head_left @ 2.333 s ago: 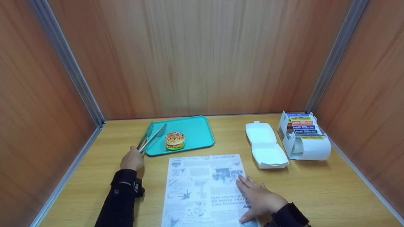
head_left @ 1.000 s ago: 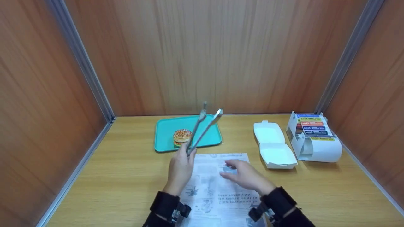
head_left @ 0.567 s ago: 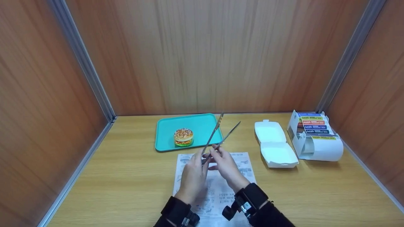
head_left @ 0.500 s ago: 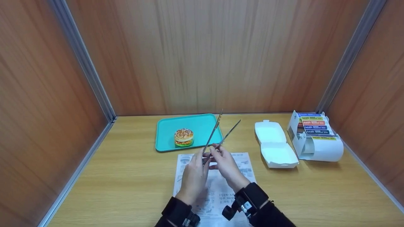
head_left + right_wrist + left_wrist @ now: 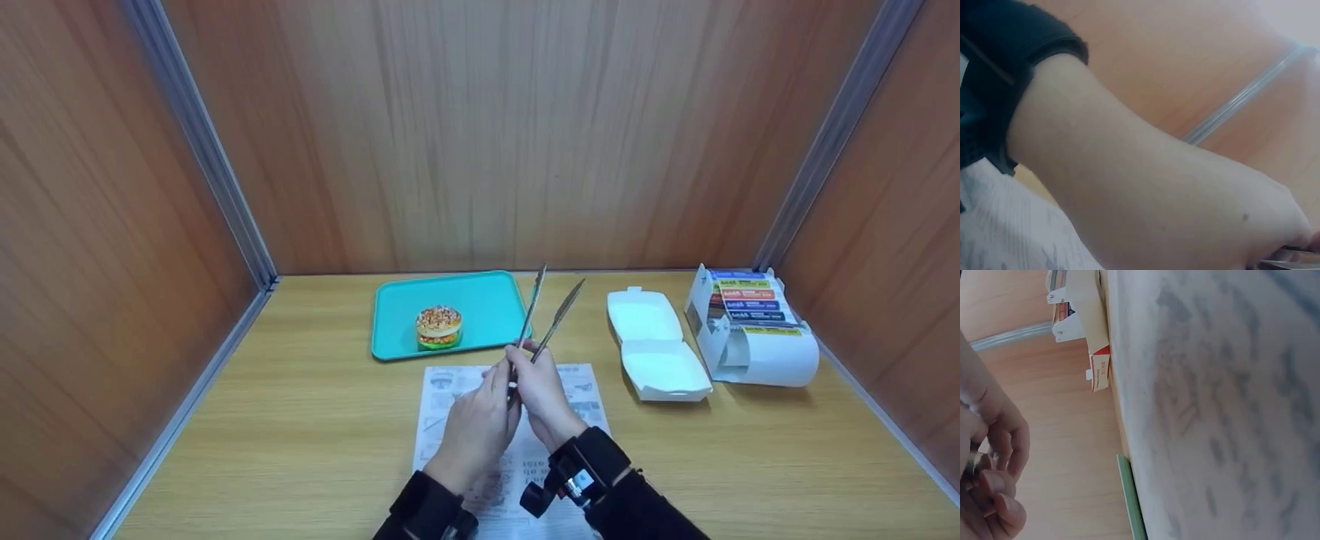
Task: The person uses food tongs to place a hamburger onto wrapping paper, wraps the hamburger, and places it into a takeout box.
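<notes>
Metal tongs (image 5: 559,319) stand tilted over the printed paper sheet (image 5: 439,409), their two arms spread in a narrow V that points away from me. My left hand (image 5: 480,424) grips them near the handle end. Pressed up close beside it, my right hand (image 5: 541,386) holds the tongs with curled fingers. The left wrist view shows curled fingertips (image 5: 1002,486) at its left edge; a bit of the metal tongs (image 5: 1289,263) shows in the right wrist view's lower corner. Beyond the hands, a sesame-topped burger (image 5: 439,327) sits on a turquoise tray (image 5: 487,307).
To the right lies an opened white clamshell box (image 5: 664,367). A white cardboard holder (image 5: 772,360) with several coloured labelled strips stands beyond it, near the right wall. Wooden panels (image 5: 480,135) enclose the table (image 5: 300,420) at the back and sides.
My left hand has lifted the tongs off the tray's left edge and carried them right, over the paper. My right hand has left the paper and taken hold of them. Their arms are now closer together.
</notes>
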`<state>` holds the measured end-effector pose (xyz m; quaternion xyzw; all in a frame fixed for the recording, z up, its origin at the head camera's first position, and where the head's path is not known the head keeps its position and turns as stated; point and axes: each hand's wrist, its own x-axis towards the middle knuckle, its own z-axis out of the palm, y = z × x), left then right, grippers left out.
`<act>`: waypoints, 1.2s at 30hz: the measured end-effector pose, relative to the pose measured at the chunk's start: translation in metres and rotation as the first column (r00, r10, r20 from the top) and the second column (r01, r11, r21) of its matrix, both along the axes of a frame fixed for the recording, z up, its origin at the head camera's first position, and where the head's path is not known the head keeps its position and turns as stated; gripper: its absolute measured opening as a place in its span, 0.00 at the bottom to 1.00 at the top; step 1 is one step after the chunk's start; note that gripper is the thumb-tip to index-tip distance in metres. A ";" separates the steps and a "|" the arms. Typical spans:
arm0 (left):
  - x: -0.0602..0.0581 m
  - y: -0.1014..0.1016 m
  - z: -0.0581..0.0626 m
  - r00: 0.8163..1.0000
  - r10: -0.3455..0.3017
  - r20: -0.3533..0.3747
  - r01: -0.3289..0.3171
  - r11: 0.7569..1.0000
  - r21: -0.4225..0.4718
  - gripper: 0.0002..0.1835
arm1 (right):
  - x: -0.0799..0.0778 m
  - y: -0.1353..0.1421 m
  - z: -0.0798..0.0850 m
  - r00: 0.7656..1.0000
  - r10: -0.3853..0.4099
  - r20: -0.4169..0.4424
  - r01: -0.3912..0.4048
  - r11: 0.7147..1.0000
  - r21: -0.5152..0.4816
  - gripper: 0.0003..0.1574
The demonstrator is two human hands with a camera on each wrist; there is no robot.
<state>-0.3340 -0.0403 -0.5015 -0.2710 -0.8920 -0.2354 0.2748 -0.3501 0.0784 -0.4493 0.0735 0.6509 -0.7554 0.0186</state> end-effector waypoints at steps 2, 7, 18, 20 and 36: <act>-0.001 -0.005 0.007 0.998 -0.048 0.043 0.049 0.998 -0.036 0.38 | -0.002 0.002 -0.001 0.999 -0.029 -0.014 0.029 1.000 -0.010 0.30; -0.012 -0.033 0.021 0.960 -0.144 0.240 0.149 0.989 -0.001 0.45 | -0.005 0.010 -0.004 0.995 -0.086 -0.041 0.086 0.996 -0.001 0.23; -0.089 -0.133 0.019 0.804 0.326 0.497 -0.308 0.944 -0.121 0.28 | -0.006 0.033 -0.009 0.999 0.022 -0.045 -0.016 0.992 0.121 0.26; -0.099 -0.144 0.013 0.802 0.340 0.491 -0.272 0.940 -0.206 0.31 | -0.004 0.034 -0.011 0.998 0.054 -0.038 -0.048 0.989 0.137 0.26; -0.114 -0.153 -0.012 0.759 0.344 0.553 -0.215 0.934 -0.286 0.42 | -0.007 0.046 -0.019 0.978 0.205 0.026 -0.205 0.947 0.249 0.53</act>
